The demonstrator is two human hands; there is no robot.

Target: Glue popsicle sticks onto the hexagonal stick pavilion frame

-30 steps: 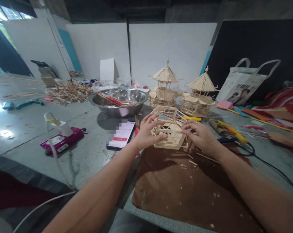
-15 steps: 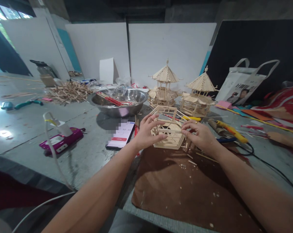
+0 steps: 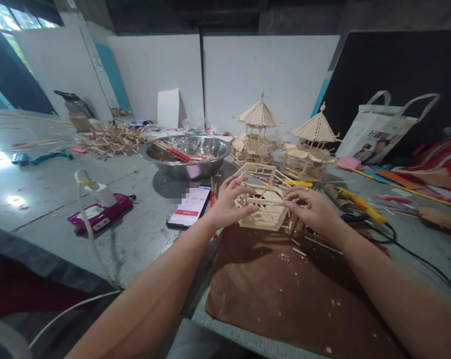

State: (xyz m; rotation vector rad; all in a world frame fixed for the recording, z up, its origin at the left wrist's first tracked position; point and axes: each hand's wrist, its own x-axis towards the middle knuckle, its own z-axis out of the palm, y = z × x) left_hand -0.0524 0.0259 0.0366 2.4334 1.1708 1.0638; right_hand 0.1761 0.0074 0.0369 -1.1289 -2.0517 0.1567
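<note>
A small building frame of pale thin wooden sticks [image 3: 261, 219] stands on a brown mat [image 3: 255, 279], with an upright railing-like part at its back. My left hand [image 3: 233, 202] is at the frame's left side, thumb and fingers spread apart; whether the fingertips touch it I cannot tell. At the right side, my right hand [image 3: 310, 204] pinches the end of a thin wooden stick [image 3: 268, 203], which lies level across the front of the frame. Loose stick offcuts [image 3: 299, 252] lie on the mat below my right hand.
Two finished stick pavilions [image 3: 258, 124] stand behind the frame. Left of them are a steel bowl [image 3: 165, 167] with red sticks, a phone [image 3: 190, 207] and a purple power strip [image 3: 102, 214]. To the right lie a yellow-handled tool [image 3: 363, 204] with a black cable and a white bag [image 3: 382, 127].
The whole view has shifted slightly, so everything appears a little further right. Both hands keep nearly the same pose around the frame and stick.
</note>
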